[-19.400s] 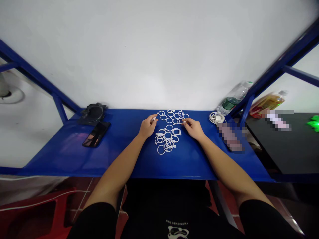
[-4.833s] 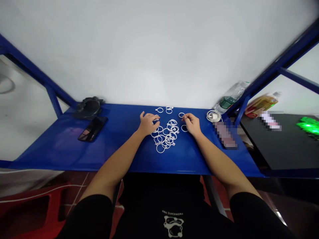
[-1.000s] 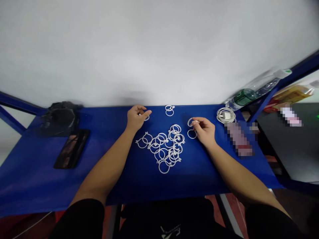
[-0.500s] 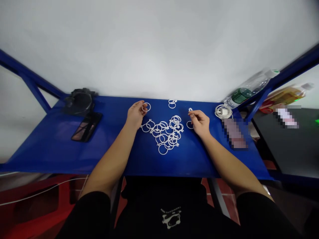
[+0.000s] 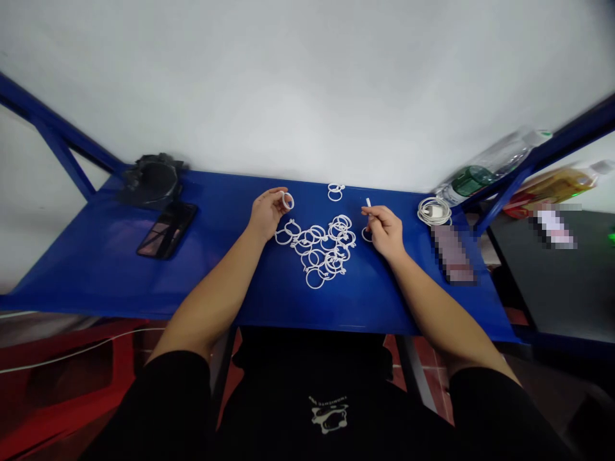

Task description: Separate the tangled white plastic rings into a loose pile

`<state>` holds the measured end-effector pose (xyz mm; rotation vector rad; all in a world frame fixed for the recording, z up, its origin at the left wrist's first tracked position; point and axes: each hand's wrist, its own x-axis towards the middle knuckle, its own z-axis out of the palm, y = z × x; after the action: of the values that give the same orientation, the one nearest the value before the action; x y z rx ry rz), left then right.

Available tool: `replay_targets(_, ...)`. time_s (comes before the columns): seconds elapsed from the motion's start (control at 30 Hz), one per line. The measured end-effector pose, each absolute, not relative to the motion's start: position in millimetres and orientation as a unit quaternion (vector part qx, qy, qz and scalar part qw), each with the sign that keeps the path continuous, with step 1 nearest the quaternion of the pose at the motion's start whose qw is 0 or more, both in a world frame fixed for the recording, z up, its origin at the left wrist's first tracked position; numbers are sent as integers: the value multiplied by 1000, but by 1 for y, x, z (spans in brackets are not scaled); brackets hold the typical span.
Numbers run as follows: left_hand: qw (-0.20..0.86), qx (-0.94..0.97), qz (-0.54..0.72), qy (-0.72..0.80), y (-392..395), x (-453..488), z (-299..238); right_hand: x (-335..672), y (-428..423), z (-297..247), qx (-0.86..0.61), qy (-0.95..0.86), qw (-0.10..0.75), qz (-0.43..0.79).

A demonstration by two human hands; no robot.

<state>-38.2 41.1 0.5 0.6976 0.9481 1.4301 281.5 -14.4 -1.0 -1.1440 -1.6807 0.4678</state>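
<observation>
One white ring [image 5: 283, 200], likely light, stiff plastic best held by the rim, pinched in the left hand's [image 5: 266, 213] fingers over the blue worktop [image 5: 218, 208]; slim white piece [image 5: 368, 202], perhaps another ring edge-on, pinched in the right hand's [image 5: 387, 230] fingers; ring pile [image 5: 332, 264] between, nearer the body.

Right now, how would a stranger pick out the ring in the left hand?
Find the blue tabletop against the pale wall, then the heap of white rings on it. Beside the heap's left end, the left hand grips the white ring, held up at a tilt; the heap's rings lie on the tabletop.
</observation>
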Motion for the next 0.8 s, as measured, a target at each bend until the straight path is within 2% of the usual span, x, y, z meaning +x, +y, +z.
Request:
replay_targets(0.17, 589, 324, 618, 406, 40, -33, -1, 280, -16, 3, -473, -694, 504, 201)
replay_targets(0.47, 574, 347, 622, 405, 37, -29, 1, 284, -17, 4, -489, -716, 478, 139)
replay_targets(0.8, 570, 357, 618, 407, 37, -26, 1, 276, -31, 11, -437, -845, 288, 109)
